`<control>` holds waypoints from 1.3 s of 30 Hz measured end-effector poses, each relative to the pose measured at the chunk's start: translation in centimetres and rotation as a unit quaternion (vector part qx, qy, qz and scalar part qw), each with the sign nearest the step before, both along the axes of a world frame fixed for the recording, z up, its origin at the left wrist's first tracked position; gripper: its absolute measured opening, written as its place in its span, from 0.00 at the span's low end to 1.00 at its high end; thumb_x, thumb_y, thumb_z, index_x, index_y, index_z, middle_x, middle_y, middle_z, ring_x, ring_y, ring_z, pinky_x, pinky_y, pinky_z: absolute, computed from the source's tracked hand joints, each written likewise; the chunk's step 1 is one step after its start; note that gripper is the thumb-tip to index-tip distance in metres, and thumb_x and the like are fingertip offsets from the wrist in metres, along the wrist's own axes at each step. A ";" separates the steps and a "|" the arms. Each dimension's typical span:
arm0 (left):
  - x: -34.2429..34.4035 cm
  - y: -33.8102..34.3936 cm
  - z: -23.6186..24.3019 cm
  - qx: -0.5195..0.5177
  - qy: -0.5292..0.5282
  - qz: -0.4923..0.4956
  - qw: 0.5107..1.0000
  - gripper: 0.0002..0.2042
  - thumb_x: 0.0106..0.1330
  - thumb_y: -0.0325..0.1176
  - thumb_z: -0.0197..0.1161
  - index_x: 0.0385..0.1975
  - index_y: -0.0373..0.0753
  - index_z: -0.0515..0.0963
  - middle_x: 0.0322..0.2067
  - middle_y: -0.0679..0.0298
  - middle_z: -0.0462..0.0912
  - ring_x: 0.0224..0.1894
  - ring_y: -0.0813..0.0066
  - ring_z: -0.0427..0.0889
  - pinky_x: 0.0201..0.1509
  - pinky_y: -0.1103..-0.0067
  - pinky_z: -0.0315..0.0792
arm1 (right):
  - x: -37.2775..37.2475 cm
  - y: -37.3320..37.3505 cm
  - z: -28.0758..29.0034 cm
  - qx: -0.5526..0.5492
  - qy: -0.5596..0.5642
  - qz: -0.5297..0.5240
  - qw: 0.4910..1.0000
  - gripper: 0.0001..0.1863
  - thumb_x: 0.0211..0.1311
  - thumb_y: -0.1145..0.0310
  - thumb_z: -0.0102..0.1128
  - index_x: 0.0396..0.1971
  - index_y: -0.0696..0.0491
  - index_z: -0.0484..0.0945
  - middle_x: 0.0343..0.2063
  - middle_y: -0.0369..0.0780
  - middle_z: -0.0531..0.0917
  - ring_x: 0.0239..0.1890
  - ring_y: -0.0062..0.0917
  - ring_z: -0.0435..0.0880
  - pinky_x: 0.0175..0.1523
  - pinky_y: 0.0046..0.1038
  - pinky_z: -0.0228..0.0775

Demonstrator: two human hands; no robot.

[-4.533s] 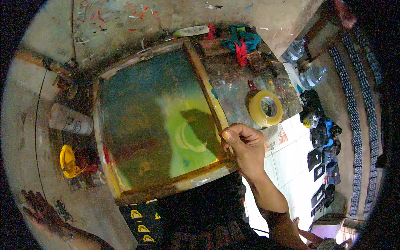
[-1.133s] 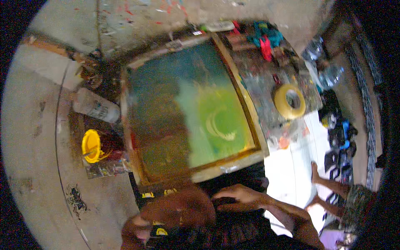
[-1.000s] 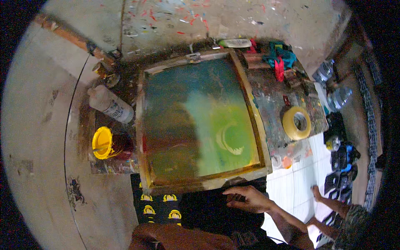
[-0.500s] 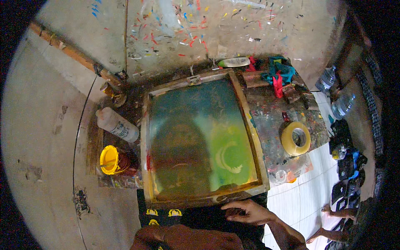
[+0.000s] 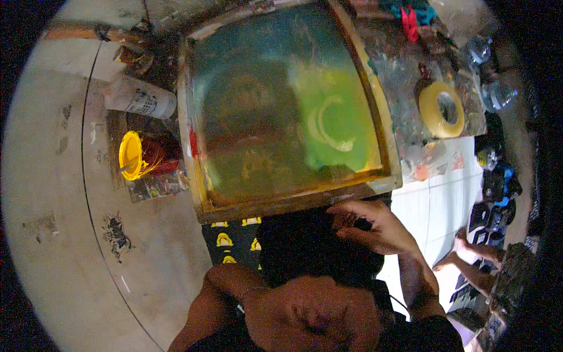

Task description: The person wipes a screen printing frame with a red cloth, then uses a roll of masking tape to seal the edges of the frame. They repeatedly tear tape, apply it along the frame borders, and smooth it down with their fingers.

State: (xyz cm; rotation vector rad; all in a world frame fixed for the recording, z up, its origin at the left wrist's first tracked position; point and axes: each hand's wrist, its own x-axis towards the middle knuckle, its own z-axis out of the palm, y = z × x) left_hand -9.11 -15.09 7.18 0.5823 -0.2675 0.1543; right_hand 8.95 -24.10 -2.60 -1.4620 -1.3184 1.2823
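Observation:
A wooden screen frame (image 5: 293, 193) holds a mesh (image 5: 246, 117) stained dark teal and bright green, with a pale curved mark. My right hand (image 5: 375, 229) is just below its front bar, fingers loosely bent and apart, over black fabric (image 5: 293, 240); I see nothing held in it. To the left of that, dark cloth with yellow printed shapes (image 5: 224, 240) shows under the frame. Shadowed bare skin of my limbs fills the lower middle and left; I cannot make out my left hand's fingers there.
Left: a white bottle (image 5: 141, 102) and yellow-rimmed pot (image 5: 132, 152). Right: tape roll (image 5: 431, 111), red cloth (image 5: 409, 24), water bottles (image 5: 498, 94), a row of black items (image 5: 492, 217) on white tiles (image 5: 422, 205). Another person's bare legs (image 5: 472, 273) are at lower right.
My right hand has left the frame's right bar for below its front bar. The other person's legs have come into view. Since half a second ago, the scene has risen in the picture.

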 end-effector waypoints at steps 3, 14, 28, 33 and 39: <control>-0.2 -1.4 -0.4 -0.130 -0.052 0.026 0.990 0.13 0.73 0.35 0.54 0.46 0.29 0.73 0.40 0.53 0.79 0.40 0.62 0.81 0.47 0.67 0.77 | -0.6 0.0 0.2 -0.013 0.013 0.004 1.000 0.22 0.56 0.73 0.72 0.52 0.54 0.79 0.34 0.38 0.87 0.38 0.25 0.86 0.48 0.28 0.77; -2.0 -0.6 -3.5 -0.024 -0.074 0.061 0.995 0.10 0.70 0.26 0.53 0.46 0.29 0.73 0.37 0.50 0.83 0.34 0.65 0.85 0.41 0.77 0.79 | 0.2 0.3 0.9 0.015 0.049 -0.015 0.999 0.23 0.56 0.70 0.73 0.53 0.53 0.80 0.37 0.38 0.87 0.41 0.28 0.87 0.48 0.30 0.77; -1.5 1.0 -1.6 0.073 0.323 0.057 0.942 0.18 0.75 0.47 0.53 0.40 0.35 0.76 0.39 0.62 0.78 0.47 0.72 0.77 0.57 0.75 0.67 | 0.8 -0.4 -0.9 -0.030 0.064 -0.008 0.997 0.23 0.62 0.69 0.69 0.57 0.54 0.76 0.41 0.39 0.87 0.46 0.25 0.85 0.55 0.30 0.75; -0.2 2.5 -0.8 0.125 0.288 0.074 0.947 0.11 0.74 0.38 0.54 0.41 0.35 0.75 0.42 0.63 0.76 0.50 0.73 0.75 0.60 0.77 0.64 | 1.2 -0.7 -1.4 -0.014 0.104 -0.019 0.994 0.23 0.64 0.68 0.67 0.57 0.56 0.75 0.40 0.39 0.86 0.45 0.22 0.84 0.53 0.28 0.74; 0.0 1.9 -1.3 0.121 0.280 0.092 0.948 0.09 0.73 0.34 0.55 0.42 0.35 0.76 0.42 0.63 0.77 0.48 0.73 0.76 0.58 0.78 0.66 | 1.5 -0.8 -0.9 0.006 0.103 -0.020 0.994 0.23 0.64 0.70 0.66 0.58 0.57 0.75 0.41 0.40 0.86 0.46 0.23 0.83 0.54 0.29 0.74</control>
